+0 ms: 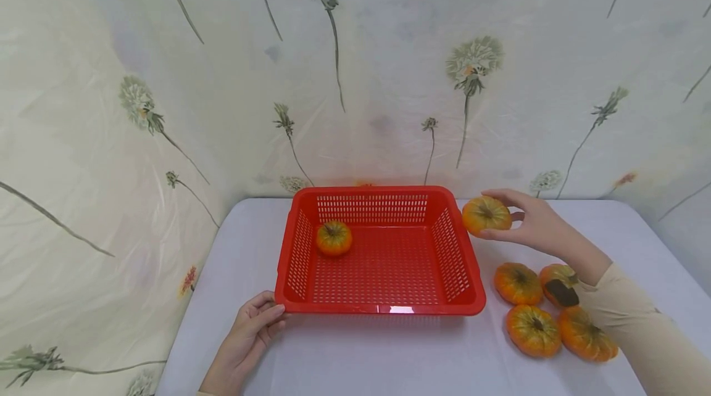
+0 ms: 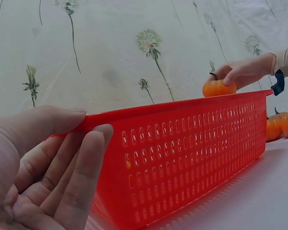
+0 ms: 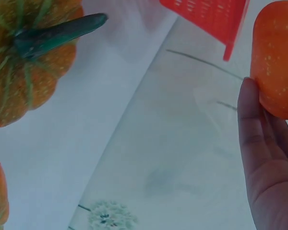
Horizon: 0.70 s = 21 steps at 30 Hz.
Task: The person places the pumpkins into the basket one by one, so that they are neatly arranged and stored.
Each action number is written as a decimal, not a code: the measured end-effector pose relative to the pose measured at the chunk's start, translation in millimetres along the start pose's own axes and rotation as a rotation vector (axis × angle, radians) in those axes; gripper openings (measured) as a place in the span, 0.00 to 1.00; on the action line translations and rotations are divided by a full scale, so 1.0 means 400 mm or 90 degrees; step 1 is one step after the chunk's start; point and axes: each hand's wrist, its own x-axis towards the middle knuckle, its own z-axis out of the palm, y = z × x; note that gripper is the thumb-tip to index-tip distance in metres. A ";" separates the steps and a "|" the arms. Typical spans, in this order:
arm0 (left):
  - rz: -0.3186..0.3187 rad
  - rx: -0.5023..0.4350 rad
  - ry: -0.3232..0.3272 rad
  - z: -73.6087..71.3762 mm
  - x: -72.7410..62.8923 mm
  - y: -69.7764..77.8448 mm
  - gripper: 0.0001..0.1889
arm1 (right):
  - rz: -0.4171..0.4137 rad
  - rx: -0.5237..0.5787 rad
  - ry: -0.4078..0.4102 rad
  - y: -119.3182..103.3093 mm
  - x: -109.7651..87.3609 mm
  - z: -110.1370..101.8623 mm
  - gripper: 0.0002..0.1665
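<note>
The worktop (image 1: 389, 359) carries four loose pumpkins (image 1: 533, 330), the basket (image 1: 383, 272) just one pumpkin (image 1: 334, 239); right grip (image 1: 528, 221) clasps another pumpkin (image 1: 486, 214), left grip (image 1: 249, 329) pinches the rim (image 1: 355, 308).

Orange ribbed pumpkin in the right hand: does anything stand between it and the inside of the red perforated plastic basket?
Only the basket's right rim; in the head view the pumpkin, held by the right hand, appears just outside it. Nothing else visible stands between.

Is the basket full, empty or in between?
In between: one pumpkin sits in the basket, toward its left end; most of the base is bare.
</note>
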 end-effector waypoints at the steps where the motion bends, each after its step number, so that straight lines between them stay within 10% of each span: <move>1: -0.002 0.001 0.003 0.001 0.000 0.000 0.10 | 0.001 0.003 -0.001 -0.005 0.001 0.000 0.48; 21: -0.010 0.006 0.024 0.007 -0.002 -0.001 0.08 | -0.038 0.036 -0.028 -0.110 0.060 0.024 0.47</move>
